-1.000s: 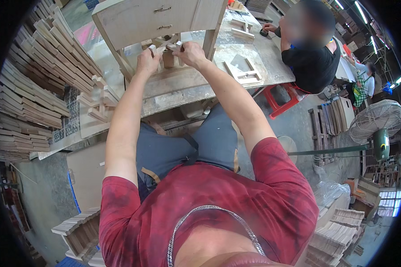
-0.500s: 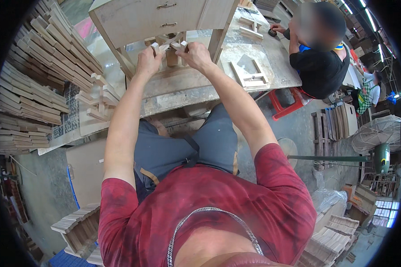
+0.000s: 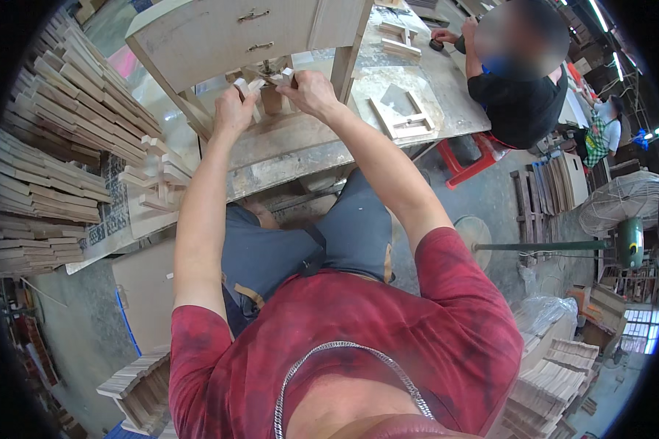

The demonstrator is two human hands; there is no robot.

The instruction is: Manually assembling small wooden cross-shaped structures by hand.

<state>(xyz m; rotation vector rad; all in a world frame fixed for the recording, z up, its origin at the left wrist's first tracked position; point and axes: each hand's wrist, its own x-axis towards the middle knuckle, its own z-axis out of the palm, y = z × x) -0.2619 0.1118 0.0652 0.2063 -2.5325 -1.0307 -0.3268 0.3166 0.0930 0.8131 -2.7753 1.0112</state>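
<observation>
My left hand [image 3: 232,111] is closed, its fingers round the pale end of a small wooden frame [image 3: 255,87]. My right hand [image 3: 313,95] pinches the frame's other end, near a squared block end. The frame sits under a tall pale wooden housing [image 3: 223,45] that stands over the workbench and has two metal pulls on its front. Between my hands a metal spindle-like part [image 3: 269,66] hangs below the housing, close to the frame. Whether they touch I cannot tell. A brown wooden block [image 3: 272,100] lies below it; my fingers hide part of the frame.
Stacked wooden strips [image 3: 47,175] rise on the left, with assembled wooden pieces [image 3: 157,175] beside my left forearm. Another wooden frame [image 3: 406,117] lies on the workbench [image 3: 461,102]. To the right sit a co-worker [image 3: 520,102], a red stool [image 3: 465,164] and a standing fan [image 3: 626,212].
The whole view has shifted slightly. My hands are a little farther apart, the frame has turned slightly between them, and the metal part shows more plainly.
</observation>
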